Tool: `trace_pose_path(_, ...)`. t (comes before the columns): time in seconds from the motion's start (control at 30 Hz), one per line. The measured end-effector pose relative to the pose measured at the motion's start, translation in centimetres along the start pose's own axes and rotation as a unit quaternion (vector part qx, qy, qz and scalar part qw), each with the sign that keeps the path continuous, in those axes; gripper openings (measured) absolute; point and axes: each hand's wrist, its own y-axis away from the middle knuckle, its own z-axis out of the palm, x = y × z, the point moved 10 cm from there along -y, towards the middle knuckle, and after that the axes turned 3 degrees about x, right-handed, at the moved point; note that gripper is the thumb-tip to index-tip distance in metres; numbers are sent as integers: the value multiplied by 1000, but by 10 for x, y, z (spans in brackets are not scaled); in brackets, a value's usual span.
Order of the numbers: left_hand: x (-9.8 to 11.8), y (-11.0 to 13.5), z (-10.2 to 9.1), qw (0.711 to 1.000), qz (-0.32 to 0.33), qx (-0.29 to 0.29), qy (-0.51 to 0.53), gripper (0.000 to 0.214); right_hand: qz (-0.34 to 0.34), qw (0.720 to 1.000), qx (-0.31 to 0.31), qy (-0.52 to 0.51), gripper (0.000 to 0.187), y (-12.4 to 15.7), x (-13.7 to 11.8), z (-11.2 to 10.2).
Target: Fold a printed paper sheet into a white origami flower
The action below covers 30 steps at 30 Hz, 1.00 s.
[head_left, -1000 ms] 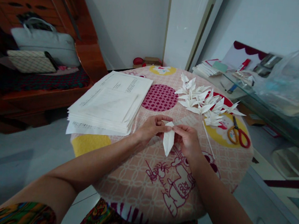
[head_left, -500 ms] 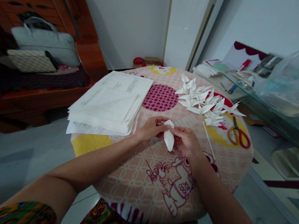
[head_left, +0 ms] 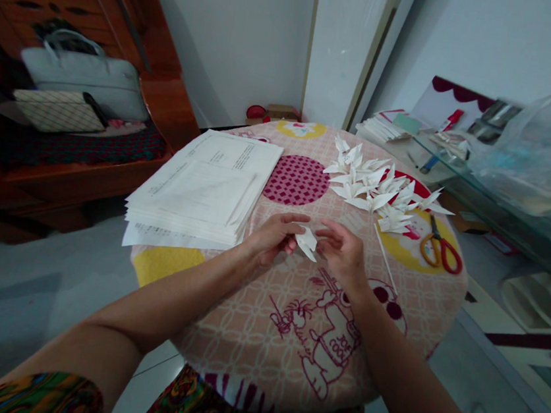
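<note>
A small folded piece of white paper (head_left: pixel 307 242) is pinched in the fingers of my left hand (head_left: pixel 276 236), above the near middle of the round table. My right hand (head_left: pixel 343 250) is just to its right, fingers curved and apart; whether a fingertip touches the paper's right edge is hard to see. Beyond my hands, a cluster of folded white paper cranes (head_left: pixel 370 181) lies at the back right of the table. To the left sits a stack of printed white paper sheets (head_left: pixel 197 191).
Scissors (head_left: pixel 443 245) with orange and red handles lie at the table's right side, near a thin white stick (head_left: pixel 385 259). A patterned cloth (head_left: pixel 241 335) covers the table. On the right stands a glass shelf (head_left: pixel 508 213) with a plastic bag; bags rest on a wooden bench (head_left: pixel 62 156) at left.
The folded paper has turned and now shows a shorter, tilted shape. My right hand's fingers have come off their pinch and spread, while my left keeps hold.
</note>
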Motion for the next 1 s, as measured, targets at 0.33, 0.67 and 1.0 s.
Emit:
trace_pose_path(0.33,-9,3,11,989,-86,-20,119,22,-223,963,-58,140,38,19,-43,28)
trace_pose_path(0.67,-8,3,10,991,-91,-49,90,23,-346,910,-22,228,36,34,-65,32)
trace_pose_path(1.0,13,8,15,994,58,-91,-3,23,-288,933,20,214,23,25,-65,9)
